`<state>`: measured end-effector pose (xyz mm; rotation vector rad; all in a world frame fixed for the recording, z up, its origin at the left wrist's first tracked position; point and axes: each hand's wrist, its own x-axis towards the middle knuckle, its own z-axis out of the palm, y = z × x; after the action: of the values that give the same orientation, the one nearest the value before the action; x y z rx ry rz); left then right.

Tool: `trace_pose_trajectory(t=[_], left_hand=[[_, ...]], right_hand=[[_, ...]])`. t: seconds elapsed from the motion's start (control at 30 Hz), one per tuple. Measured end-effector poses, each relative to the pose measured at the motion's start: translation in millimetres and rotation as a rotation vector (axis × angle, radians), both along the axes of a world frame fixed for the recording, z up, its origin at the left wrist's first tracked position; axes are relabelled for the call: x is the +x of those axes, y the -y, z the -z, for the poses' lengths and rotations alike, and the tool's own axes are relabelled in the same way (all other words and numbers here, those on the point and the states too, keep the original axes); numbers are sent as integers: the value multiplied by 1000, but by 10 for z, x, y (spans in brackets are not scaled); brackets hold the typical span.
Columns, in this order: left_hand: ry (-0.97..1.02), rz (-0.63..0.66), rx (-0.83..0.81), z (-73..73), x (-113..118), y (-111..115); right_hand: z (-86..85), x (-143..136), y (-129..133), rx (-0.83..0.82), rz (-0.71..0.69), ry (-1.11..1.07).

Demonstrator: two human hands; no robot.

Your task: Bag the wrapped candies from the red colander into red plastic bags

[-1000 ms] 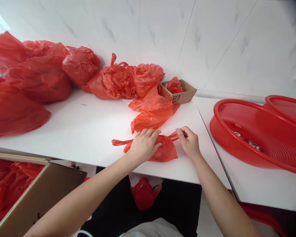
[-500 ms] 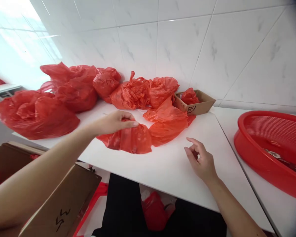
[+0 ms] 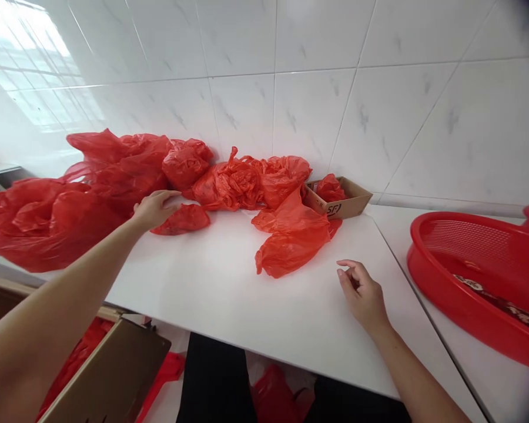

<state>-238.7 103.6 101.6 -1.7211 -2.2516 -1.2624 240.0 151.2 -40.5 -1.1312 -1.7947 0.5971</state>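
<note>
Flanking one small bag [image 3: 187,220]: left hand [image 3: 154,210]

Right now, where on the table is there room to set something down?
The white table has its widest bare patch between the small red bag by the left hand, the loose red bag and the front edge. A smaller one lies between the carton and the right hand. Bulging red bags crowd the back and left.

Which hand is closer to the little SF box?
Your right hand: it's just in front of the SF box. Your left hand is farther away, off to the box's left, by a small red bag.
</note>
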Motion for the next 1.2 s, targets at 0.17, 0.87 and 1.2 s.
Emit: trace_pose_trajectory(t=[0.17, 0.87, 1.2], left_hand=[[-58, 95, -171, 401, 709, -142], [-77, 457, -309, 1130, 2263, 801], [138, 512, 33, 109, 2378, 623]], right_hand=[[30, -10, -23, -8, -23, 7], [-246, 250, -70, -341, -218, -584], [-898, 118, 673, -107, -747, -333]])
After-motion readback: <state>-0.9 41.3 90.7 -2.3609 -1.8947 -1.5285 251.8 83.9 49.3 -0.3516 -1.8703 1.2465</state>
